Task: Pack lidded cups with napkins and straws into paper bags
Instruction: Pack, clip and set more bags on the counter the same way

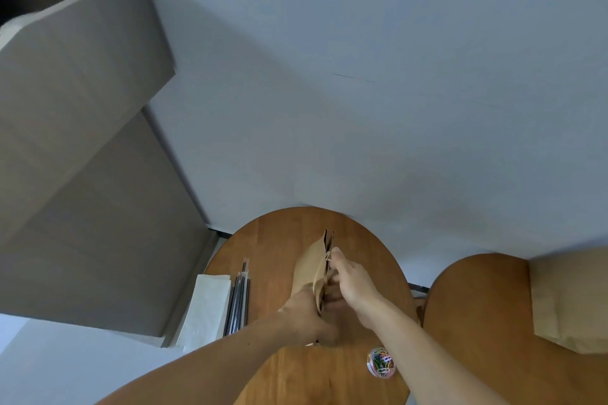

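One paper bag (312,268), its top pinched by left hand (304,317) and right hand (355,284); left of it one napkin stack (207,306), several straws (238,299); right, one paperclip jar (381,362).

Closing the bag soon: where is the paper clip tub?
Head view: the paper clip tub sits on the table, near right side, just beside the right forearm.

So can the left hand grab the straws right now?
Probably not yet: the left hand grips the paper bag. The straws lie close by on its side, nothing between, so letting go should free it.
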Tool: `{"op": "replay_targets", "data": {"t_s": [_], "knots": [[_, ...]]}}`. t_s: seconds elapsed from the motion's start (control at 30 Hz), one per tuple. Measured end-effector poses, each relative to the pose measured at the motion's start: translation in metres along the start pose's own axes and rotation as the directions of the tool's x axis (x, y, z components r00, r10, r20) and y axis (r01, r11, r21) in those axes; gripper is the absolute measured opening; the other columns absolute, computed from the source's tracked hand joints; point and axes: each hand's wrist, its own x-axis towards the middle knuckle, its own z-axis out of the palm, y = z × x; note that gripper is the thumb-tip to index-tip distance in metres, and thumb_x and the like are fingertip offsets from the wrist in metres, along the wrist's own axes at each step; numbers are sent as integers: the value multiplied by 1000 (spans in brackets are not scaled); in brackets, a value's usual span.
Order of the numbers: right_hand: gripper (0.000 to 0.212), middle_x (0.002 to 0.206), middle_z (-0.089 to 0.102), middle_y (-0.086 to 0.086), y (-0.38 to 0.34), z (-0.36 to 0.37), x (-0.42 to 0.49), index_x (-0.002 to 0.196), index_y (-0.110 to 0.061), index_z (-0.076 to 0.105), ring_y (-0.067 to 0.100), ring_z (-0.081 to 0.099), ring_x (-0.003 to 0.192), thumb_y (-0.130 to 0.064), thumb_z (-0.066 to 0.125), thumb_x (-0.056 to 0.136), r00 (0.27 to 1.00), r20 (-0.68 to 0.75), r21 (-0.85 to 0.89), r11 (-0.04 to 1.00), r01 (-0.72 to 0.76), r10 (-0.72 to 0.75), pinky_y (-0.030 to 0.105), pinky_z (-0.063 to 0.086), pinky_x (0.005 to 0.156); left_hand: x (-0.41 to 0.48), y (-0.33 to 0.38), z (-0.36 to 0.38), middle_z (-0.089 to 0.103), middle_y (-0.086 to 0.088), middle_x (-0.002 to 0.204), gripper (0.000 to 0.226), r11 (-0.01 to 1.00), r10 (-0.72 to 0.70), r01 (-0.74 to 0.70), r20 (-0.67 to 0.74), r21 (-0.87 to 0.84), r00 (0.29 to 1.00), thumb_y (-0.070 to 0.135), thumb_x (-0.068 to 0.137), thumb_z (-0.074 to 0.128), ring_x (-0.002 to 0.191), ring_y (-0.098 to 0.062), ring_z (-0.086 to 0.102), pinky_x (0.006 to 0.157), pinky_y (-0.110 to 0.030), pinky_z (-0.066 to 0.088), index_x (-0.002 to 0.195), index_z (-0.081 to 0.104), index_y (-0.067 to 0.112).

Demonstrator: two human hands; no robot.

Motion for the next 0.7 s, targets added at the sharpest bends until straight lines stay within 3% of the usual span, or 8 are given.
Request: {"op": "replay_targets", "data": {"t_s": [0.1,0.2,0.27,0.37,0.43,0.5,0.57,0.7], "knots": [[46,87,74,9,6,-6,5,99,-19,67,25,74,70,-51,34,103,999,-43,110,994,27,-22,32,57,58,3,-2,5,59,7,118,74,983,-15,27,-66,184,998,32,65,74,100,-15,64,78,-29,59,134,46,30],[38,97,74,6,8,-11,6,104,-21,68,24,74,79,-41,36,103,997,-6,52,996,75,-75,39,60,67,6,0,6,62,7,83,8,955,-37,122,-301,270,953,32,83,55,78,-14,65,63,-23,54,90,59,31],[31,105,73,-3,10,-17,9,110,-22,67,15,71,89,-33,39,102,984,16,-179,967,179,-179,41,57,83,10,0,4,55,10,67,21,937,-25,148,-360,317,933,31,89,51,64,-13,58,51,-20,42,68,49,32],[28,119,64,-12,9,-31,19,122,-23,62,7,61,106,-27,41,102,904,64,-564,732,381,-422,28,49,93,15,-3,0,51,8,61,32,921,-51,201,-409,334,911,29,92,49,53,-9,49,45,-22,34,60,44,27],[21,114,60,-10,6,-41,24,116,-23,60,9,60,97,-22,53,96,780,32,-740,510,438,-624,24,48,82,16,-2,-5,49,7,59,35,900,-42,210,-404,381,914,27,93,47,51,-8,46,43,-22,30,59,42,26],[34,118,54,-6,3,-51,31,119,-21,55,13,60,93,-17,64,87,676,114,-826,309,472,-728,26,49,74,16,1,-15,46,8,60,36,873,-9,182,-360,452,933,26,95,46,52,-8,45,45,-24,31,60,39,28],[49,127,50,-7,-1,-61,39,130,-25,50,15,60,96,-17,65,84,692,283,-847,164,505,-664,30,52,72,18,4,-28,46,10,65,35,837,31,136,-294,530,955,26,97,45,61,-13,50,53,-27,38,64,38,32],[13,88,60,-6,-6,-69,45,96,-24,65,21,61,86,-34,57,93,728,377,-902,-49,429,-572,31,39,60,28,12,-53,52,8,75,18,783,85,63,-208,619,974,25,96,47,74,-16,54,59,-28,40,78,47,30]]}}
